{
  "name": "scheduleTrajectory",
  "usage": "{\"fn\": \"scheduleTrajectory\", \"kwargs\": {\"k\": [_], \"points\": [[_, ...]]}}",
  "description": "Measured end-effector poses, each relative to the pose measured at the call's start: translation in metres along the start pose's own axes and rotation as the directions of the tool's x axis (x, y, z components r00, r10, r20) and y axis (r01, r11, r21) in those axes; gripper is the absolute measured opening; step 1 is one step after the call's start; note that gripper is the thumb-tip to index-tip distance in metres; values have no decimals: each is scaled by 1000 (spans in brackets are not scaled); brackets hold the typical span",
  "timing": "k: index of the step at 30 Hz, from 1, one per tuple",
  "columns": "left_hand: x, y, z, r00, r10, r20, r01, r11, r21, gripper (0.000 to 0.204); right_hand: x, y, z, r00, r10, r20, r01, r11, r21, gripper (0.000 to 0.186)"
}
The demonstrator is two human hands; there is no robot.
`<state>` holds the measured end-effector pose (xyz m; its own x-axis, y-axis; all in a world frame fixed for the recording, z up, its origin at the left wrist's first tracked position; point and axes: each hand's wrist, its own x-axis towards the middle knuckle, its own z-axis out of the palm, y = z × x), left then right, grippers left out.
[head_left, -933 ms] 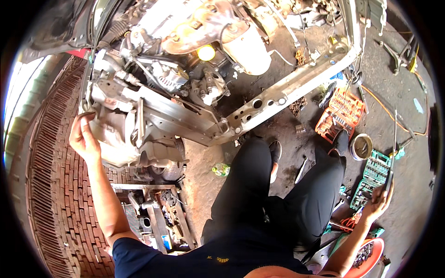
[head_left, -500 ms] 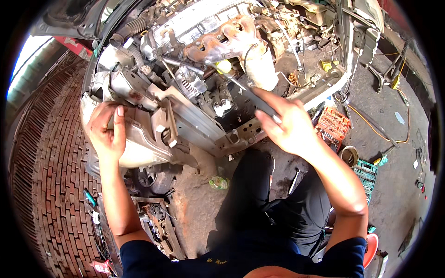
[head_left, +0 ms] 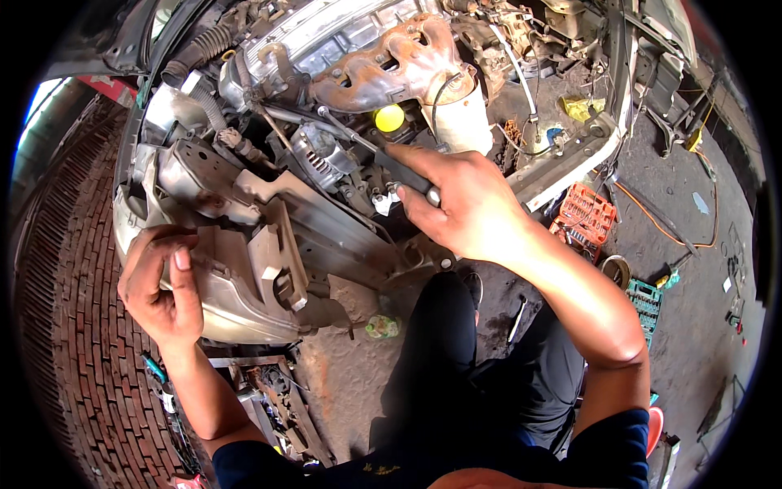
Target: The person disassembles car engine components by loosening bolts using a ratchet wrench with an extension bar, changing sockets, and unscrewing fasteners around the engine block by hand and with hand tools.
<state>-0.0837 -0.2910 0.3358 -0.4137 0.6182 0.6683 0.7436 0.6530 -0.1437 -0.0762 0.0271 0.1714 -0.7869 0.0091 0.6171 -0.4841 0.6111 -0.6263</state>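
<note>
My right hand (head_left: 464,204) is closed round the dark handle of a ratchet wrench (head_left: 403,173). The tool's metal shaft points up and left, and its round head lies between the alternator (head_left: 319,156) and the rusty exhaust manifold (head_left: 383,69). A bright yellow round cap (head_left: 389,118) sits just right of the shaft. My left hand (head_left: 167,285) is at the front corner of the car's bodywork (head_left: 236,314), fingers loosely curled and thumb apart, with nothing visible in it. Whether it touches the panel I cannot tell.
An orange socket case (head_left: 585,216) and a green tool case (head_left: 643,306) lie on the floor at right. A green bottle (head_left: 381,327) is below the front panel. A metal crossmember (head_left: 570,167) edges the engine bay. Red bricks (head_left: 90,326) cover the left ground.
My right hand has moved left and slightly down with the ratchet wrench, whose head now shows by the manifold. My left hand has shifted down and left. The view has shifted slightly.
</note>
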Motion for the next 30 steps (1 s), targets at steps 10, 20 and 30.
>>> {"fn": "scheduleTrajectory", "kwargs": {"k": [10,20,30], "points": [[0,-1,5,999,-27,23,27,1000,6,27,17,39,14,1000,11,-10,-9,988,154,45],[1,1,3,999,-32,44,29,998,53,25,62,14,-26,931,-46,362,202,891,-407,40],[0,2,5,998,-22,61,17,996,85,32,93,30,-30,968,96,233,-118,990,81,39]]}}
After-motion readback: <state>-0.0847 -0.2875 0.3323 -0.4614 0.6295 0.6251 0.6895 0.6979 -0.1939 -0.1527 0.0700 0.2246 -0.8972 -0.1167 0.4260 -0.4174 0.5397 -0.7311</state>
